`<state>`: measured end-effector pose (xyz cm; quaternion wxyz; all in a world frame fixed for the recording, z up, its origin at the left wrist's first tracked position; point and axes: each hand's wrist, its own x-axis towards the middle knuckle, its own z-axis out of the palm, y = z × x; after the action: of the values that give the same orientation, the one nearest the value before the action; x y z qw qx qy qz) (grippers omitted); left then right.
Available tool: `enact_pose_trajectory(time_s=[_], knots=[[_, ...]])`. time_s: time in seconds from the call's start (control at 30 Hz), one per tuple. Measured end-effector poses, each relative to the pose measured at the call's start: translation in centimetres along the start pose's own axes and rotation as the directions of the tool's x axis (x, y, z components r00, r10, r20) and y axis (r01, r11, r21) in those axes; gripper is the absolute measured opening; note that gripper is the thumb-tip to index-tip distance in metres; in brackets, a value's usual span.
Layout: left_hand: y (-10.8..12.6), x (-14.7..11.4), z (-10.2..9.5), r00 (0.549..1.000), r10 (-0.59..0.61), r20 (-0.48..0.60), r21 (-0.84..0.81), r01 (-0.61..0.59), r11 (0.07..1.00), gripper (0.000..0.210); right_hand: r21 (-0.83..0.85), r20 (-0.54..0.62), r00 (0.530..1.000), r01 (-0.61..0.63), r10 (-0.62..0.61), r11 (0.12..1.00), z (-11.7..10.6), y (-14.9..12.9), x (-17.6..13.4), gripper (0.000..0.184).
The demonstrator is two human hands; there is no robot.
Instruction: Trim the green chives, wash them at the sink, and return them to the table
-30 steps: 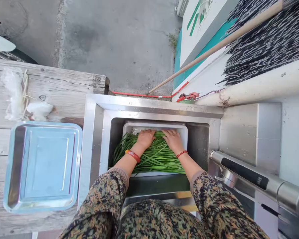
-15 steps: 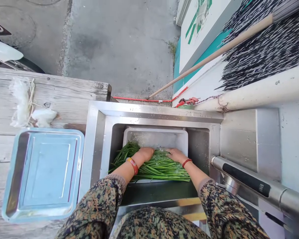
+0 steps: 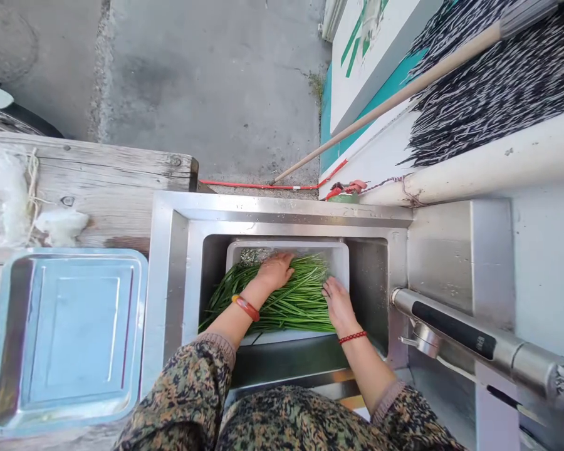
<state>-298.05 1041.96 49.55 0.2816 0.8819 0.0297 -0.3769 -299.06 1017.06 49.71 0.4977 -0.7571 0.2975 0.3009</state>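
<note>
A thick bundle of long green garlic chives point(image 3: 291, 307) lies across a white plastic basin point(image 3: 341, 257) that holds water, set inside a steel sink point(image 3: 282, 216). My left hand point(image 3: 276, 270) rests on top of the chives near the far side, its fingers stretched out and thumb apart. At the right end of the bundle, my right hand point(image 3: 338, 304) touches the stalk ends with loosely bent fingers that do not close round them. Leafy tips spill over the basin's left edge.
A steel faucet point(image 3: 455, 326) reaches in from the right. To the left, a shallow metal tray point(image 3: 75, 332) and a crumpled plastic bag point(image 3: 63, 225) lie on a wooden bench point(image 3: 131, 169). A mop point(image 3: 395, 94) leans beyond the sink at upper right.
My hands have come up out of the chives. The left has moved to the top of the bundle, the right to its stalk ends, which now lie further left inside the basin.
</note>
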Motion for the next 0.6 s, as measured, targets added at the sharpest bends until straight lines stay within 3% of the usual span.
enact_pose_trajectory(time_s=[0.1,0.2,0.27,0.37,0.43,0.47,0.53,0.6], knots=[[1.6,1.3,1.4,1.0,-0.027,0.004,-0.082,0.027,0.996,0.072,0.114,-0.04,0.994,-0.095,0.1,0.989,2.9,-0.1,1.3,0.043],[3.0,1.4,3.2,0.991,-0.118,0.069,-0.153,0.127,0.98,0.098,0.135,0.01,0.994,-0.11,0.11,0.985,5.8,-1.8,3.0,0.048],[3.1,0.6,3.6,0.982,-0.094,0.162,-0.227,0.13,0.965,0.092,0.172,0.101,0.992,-0.095,0.078,0.981,6.4,-3.0,3.2,0.056],[1.6,-1.1,2.2,0.962,0.122,0.246,-0.412,-0.011,0.911,0.06,0.205,0.222,0.974,-0.011,-0.035,0.979,4.4,-3.9,2.1,0.066],[0.1,-1.5,0.5,0.944,0.261,0.203,-0.544,-0.113,0.832,0.053,0.165,0.253,0.962,0.065,-0.106,0.984,2.1,-3.8,1.6,0.071],[-0.5,-1.3,-0.4,0.95,0.266,0.162,-0.557,-0.134,0.819,0.052,0.125,0.256,0.959,0.096,-0.125,0.988,1.1,-3.7,1.6,0.071],[-0.8,-0.4,-1.4,0.991,0.123,0.056,-0.408,-0.09,0.909,0.048,-0.004,0.222,0.965,0.141,-0.137,0.99,0.3,-3.4,2.3,0.071],[-0.1,0.6,-1.2,0.997,-0.03,-0.069,-0.18,0.017,0.983,0.047,-0.138,0.158,0.977,0.165,-0.142,0.977,1.4,-3.0,3.4,0.074]])
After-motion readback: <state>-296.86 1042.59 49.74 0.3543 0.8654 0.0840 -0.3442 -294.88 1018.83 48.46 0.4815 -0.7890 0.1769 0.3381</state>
